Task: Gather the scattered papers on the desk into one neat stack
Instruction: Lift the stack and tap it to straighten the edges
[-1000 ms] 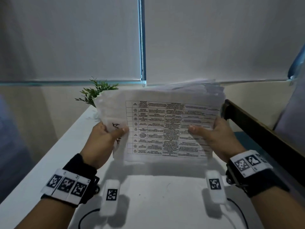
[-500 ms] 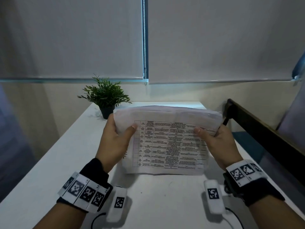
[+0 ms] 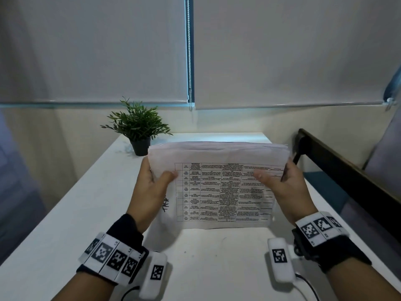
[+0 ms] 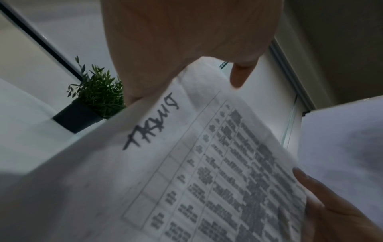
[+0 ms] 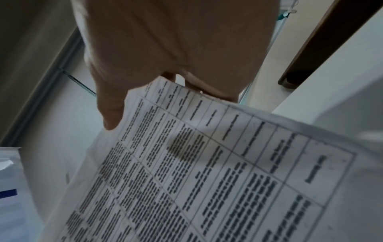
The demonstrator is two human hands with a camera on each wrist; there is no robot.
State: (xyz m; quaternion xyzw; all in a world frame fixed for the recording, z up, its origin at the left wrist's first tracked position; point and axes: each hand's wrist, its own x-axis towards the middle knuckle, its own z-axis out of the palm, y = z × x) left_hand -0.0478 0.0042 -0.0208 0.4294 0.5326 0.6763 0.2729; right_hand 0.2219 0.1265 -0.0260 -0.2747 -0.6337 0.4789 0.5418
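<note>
A stack of white papers (image 3: 219, 187) stands on its lower edge on the white desk (image 3: 65, 213), tilted toward me, a printed table on the front sheet. My left hand (image 3: 152, 183) grips its left side, thumb on the front and fingers behind. On the opposite side my right hand (image 3: 280, 183) holds the stack the same way. The left wrist view shows the stack of papers (image 4: 186, 163) with handwriting beside the table, under my left hand (image 4: 186, 41). In the right wrist view my right hand (image 5: 165, 57) pinches the top of the papers (image 5: 207, 163).
A small potted plant (image 3: 138, 129) stands at the desk's far left corner, just behind the stack. A dark wooden frame (image 3: 347, 174) runs along the desk's right side. Closed window blinds (image 3: 282, 51) fill the wall behind.
The stack has come down from in front of the plant to the desk, and its uneven top edges now look more level. Both hands kept their grip.
</note>
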